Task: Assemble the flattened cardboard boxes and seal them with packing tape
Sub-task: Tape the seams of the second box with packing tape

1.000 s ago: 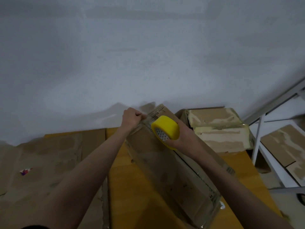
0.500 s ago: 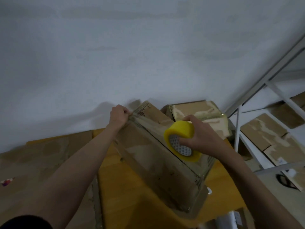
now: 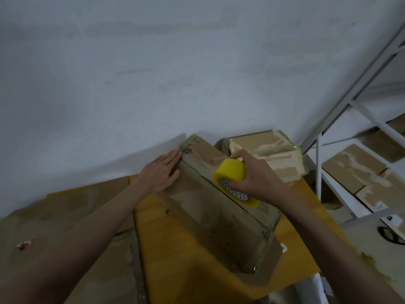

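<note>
At frame centre, the cardboard box is pressed by the flat, straight-fingered left hand; the yellow tape roll is gripped on it by the right hand

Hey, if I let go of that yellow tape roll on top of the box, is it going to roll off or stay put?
Probably it would roll: the tape roll is round and stands on its edge on the box, held by the right hand. The box top looks tilted, which would help it roll. Tape stuck to the cardboard might check it, but that is hard to see.
</note>
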Tool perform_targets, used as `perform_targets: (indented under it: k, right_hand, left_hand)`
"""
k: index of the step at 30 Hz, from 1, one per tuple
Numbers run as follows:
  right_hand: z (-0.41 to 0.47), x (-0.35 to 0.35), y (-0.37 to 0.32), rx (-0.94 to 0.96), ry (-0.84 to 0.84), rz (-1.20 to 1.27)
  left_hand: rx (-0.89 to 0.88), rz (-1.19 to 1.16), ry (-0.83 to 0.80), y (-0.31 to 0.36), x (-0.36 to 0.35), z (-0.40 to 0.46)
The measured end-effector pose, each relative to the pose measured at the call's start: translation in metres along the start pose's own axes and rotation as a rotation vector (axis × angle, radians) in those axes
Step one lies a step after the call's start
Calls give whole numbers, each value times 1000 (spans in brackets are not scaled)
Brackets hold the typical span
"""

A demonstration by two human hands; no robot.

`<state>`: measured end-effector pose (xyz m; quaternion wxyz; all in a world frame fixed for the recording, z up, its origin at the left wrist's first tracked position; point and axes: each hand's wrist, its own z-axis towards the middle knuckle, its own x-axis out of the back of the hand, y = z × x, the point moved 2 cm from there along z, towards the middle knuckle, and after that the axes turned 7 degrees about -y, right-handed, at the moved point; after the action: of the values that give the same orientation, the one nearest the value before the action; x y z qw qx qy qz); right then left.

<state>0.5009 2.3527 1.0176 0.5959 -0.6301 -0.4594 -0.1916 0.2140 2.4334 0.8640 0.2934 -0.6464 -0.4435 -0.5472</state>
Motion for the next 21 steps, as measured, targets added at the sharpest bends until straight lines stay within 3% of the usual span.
perform_targets:
  k: [10, 21]
  right_hand:
    - [-2, -7, 2, -19, -35, -5]
    - [1, -23, 15, -96, -53, 52]
  left_hand:
    - [-23, 71, -9, 17, -1, -3]
    - [-227, 15, -48, 50, -10, -4]
